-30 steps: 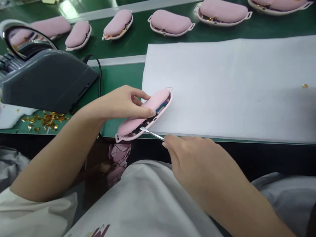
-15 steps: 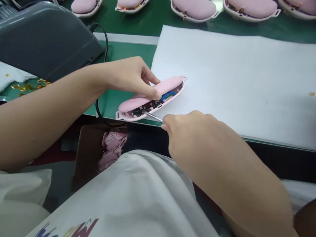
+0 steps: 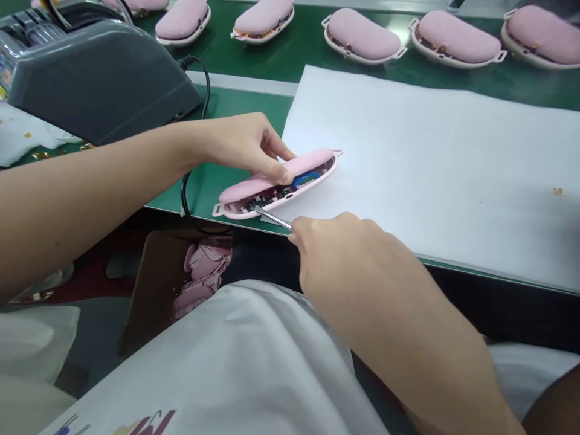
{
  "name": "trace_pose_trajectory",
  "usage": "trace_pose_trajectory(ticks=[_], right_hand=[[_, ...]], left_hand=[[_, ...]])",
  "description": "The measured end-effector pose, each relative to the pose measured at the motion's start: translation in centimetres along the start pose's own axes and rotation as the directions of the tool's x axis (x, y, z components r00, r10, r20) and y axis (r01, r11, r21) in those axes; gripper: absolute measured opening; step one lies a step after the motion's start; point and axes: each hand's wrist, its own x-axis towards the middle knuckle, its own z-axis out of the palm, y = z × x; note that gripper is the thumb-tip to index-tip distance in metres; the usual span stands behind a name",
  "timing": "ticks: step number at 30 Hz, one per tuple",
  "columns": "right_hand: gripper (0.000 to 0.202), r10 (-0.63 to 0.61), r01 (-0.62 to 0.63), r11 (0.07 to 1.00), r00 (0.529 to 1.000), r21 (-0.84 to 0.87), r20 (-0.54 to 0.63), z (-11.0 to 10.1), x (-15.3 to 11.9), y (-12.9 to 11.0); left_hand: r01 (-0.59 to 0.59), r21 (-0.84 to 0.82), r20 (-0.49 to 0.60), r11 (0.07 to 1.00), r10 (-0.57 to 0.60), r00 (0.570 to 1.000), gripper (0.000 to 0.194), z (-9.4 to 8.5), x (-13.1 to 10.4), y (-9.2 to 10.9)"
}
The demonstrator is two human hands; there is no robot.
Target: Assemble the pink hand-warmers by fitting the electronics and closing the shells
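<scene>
My left hand (image 3: pixel 258 145) grips a pink oval device (image 3: pixel 312 158) from above, its thumb at the open seam. The device is tilted at the table's front edge, partly over the white sheet (image 3: pixel 408 163). Circuit parts and a blue-rimmed piece show between its two shells. My right hand (image 3: pixel 339 254) is closed round a thin metal tool (image 3: pixel 274 218), whose tip reaches the seam near the device's left end. The tool's handle is hidden in the hand.
Several similar pink devices (image 3: pixel 362 36) lie along the back on the green surface (image 3: pixel 263 66). A grey machine (image 3: pixel 104 84) with a black cable (image 3: pixel 207 90) stands at the left. Below the edge, a cardboard box (image 3: pixel 151 284) holds pink pieces (image 3: pixel 206 263).
The camera view has shifted, showing more of the back row. The tool tip has moved slightly left and down along the seam, with my right hand following. My left hand keeps its grip.
</scene>
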Motion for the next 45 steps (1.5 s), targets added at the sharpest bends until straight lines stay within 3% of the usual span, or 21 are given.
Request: trace_pose_trajectory(ticks=[3,8,10,13,16,18,21,23,26,28,31,35,39,43,45], right_hand=[[0.042,-0.088,0.087,0.987,0.996,-0.133,-0.003,0.5,0.1,0.6],[0.035,-0.128,0.120,0.975,0.991,-0.186,-0.034,1.5,0.2,0.5],[0.044,-0.131,0.127,0.973,0.991,-0.194,-0.008,1.1,0.1,1.4],[0.085,-0.092,0.104,0.976,0.993,-0.191,0.069,-1.4,-0.5,6.6],[0.079,-0.057,0.091,0.981,0.979,-0.171,0.194,-5.1,-1.5,15.3],[0.079,-0.020,0.045,0.981,0.991,-0.186,0.133,-6.8,-2.0,20.3],[0.075,-0.052,0.061,0.992,0.995,-0.109,0.080,-7.6,-2.4,23.6],[0.065,-0.100,0.102,0.994,0.994,-0.031,0.044,-7.8,-2.4,23.0],[0.044,-0.158,0.155,0.986,0.987,0.062,0.042,-8.3,-2.1,19.9],[0.044,-0.184,0.180,0.980,0.982,0.079,0.051,-8.6,-1.9,17.7],[0.052,-0.203,0.202,0.979,0.979,0.033,0.027,-8.5,-1.7,15.7],[0.037,-0.186,0.181,0.981,0.980,-0.063,-0.073,-7.8,-2.0,15.3],[0.046,-0.206,0.195,0.974,0.974,-0.115,-0.098,-4.6,-1.5,12.4],[0.040,-0.249,0.231,0.960,0.963,-0.159,-0.102,0.6,0.2,5.5],[0.037,-0.274,0.259,0.950,0.959,-0.173,-0.073,2.1,0.7,2.7]], left_hand=[[0.004,-0.004,0.020,1.000,-0.004,1.000,0.054,0.0,0.7,-0.6],[-0.013,0.028,0.063,1.000,0.011,0.998,0.055,0.2,1.3,-0.4],[-0.013,0.049,0.078,0.999,0.009,0.997,0.055,0.2,1.3,-0.1],[-0.026,0.053,0.108,0.998,0.020,0.994,0.055,0.2,1.3,0.3],[-0.049,0.029,0.131,0.998,0.045,0.990,0.055,0.2,1.5,0.3],[-0.051,0.018,0.134,0.999,0.048,0.990,0.057,0.1,1.5,0.2],[-0.053,-0.004,0.141,0.999,0.053,0.989,0.059,0.1,1.6,0.1],[-0.060,-0.033,0.153,0.998,0.064,0.986,0.059,0.1,1.6,-0.1],[-0.066,-0.073,0.150,0.995,0.076,0.986,0.059,0.1,1.7,-0.1],[-0.068,-0.092,0.146,0.993,0.081,0.986,0.057,0.1,1.7,0.0],[-0.076,-0.126,0.151,0.989,0.095,0.984,0.055,0.1,1.6,0.0],[-0.095,-0.156,0.131,0.983,0.116,0.985,0.055,0.1,1.6,-0.7],[-0.095,-0.185,0.112,0.978,0.117,0.987,0.055,0.2,1.4,-1.5],[-0.086,-0.176,0.121,0.981,0.108,0.987,0.057,0.2,1.1,-1.1],[-0.089,-0.163,0.131,0.983,0.111,0.985,0.058,0.2,0.9,-0.6]])
